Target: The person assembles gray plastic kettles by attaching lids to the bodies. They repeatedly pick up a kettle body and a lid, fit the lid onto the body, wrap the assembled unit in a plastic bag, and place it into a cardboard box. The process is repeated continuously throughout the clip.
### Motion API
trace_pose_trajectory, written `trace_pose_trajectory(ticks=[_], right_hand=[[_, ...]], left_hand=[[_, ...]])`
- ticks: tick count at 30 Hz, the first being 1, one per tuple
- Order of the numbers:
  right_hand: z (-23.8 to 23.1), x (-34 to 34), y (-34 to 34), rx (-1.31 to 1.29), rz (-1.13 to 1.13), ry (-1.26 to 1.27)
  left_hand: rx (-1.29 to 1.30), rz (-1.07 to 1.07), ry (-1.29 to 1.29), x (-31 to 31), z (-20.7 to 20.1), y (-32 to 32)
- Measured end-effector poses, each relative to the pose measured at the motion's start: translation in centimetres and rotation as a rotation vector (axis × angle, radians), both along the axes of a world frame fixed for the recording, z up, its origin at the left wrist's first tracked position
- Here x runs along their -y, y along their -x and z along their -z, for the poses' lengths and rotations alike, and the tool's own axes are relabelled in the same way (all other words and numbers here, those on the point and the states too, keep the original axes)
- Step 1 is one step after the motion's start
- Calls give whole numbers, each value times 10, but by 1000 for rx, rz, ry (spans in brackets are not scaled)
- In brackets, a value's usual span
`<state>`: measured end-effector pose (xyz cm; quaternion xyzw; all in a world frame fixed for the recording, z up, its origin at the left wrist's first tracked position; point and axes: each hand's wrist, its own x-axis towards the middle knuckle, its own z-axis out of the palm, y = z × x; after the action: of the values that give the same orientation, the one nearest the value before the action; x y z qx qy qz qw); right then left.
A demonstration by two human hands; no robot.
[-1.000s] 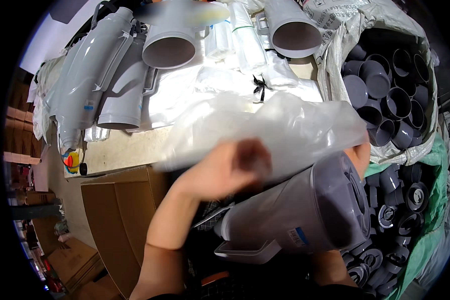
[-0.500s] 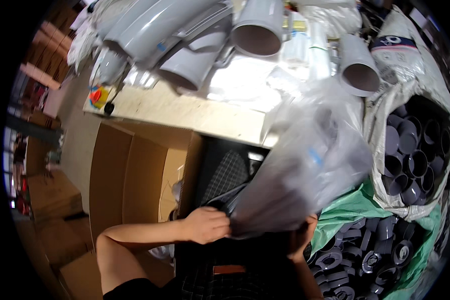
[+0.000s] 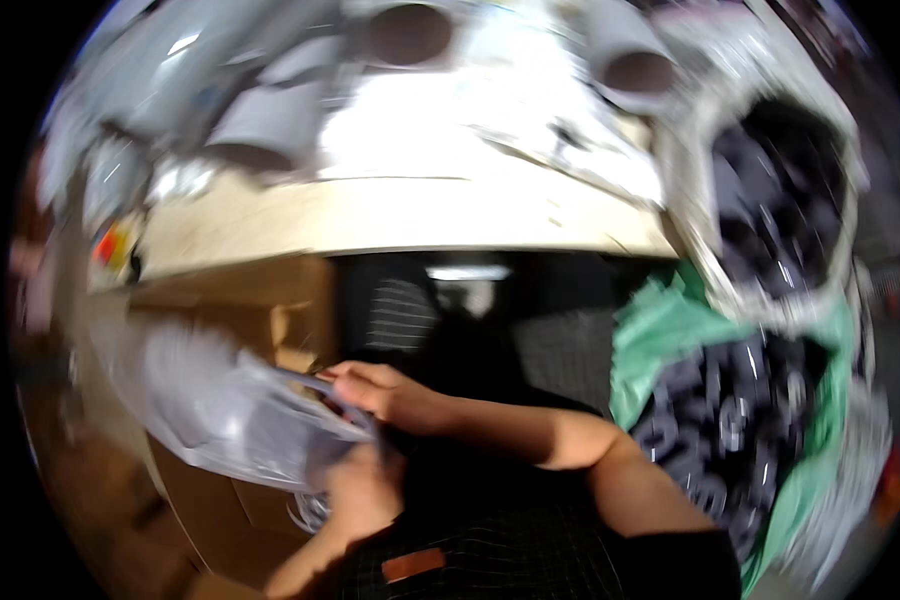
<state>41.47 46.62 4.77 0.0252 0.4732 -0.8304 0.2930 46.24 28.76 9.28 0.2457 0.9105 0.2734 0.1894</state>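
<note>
A filled translucent plastic bag (image 3: 235, 410), blurred by motion, lies slanted over the open cardboard box (image 3: 195, 505) at my left. Something greyish shows through it, too smeared to name. My right hand (image 3: 390, 397) reaches across from the right and pinches the edge of the bag's near end. Just below, my left hand (image 3: 362, 490) is blurred against the same end of the bag; its fingers look curled round the plastic, partly hidden. The bag covers much of the box's opening.
A pale worktable (image 3: 400, 220) beyond carries wide grey pipes (image 3: 270, 125) and plastic film. At my right stand a white sack (image 3: 695, 240) of dark grey tubular pieces and a green sack (image 3: 640, 355) of dark fittings. An orange-yellow object (image 3: 110, 247) sits at the table's left corner.
The bag has swung from my right side across to the left, over the box. Both hands have moved left with it, and my right arm now crosses my front. The view has shifted too.
</note>
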Motion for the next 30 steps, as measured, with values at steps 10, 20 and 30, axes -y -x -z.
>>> trace_pose_trajectory(ticks=[10, 20, 30], right_hand=[[54, -219, -238, 58, 1684, -1048], [265, -292, -418, 741, 1470, -900], [32, -235, -280, 170, 1605, -72]], left_hand=[[678, -1262, -1315, 143, 287, 255], [-479, -1159, -454, 74, 173, 254], [324, -793, -1427, -1, -116, 461]])
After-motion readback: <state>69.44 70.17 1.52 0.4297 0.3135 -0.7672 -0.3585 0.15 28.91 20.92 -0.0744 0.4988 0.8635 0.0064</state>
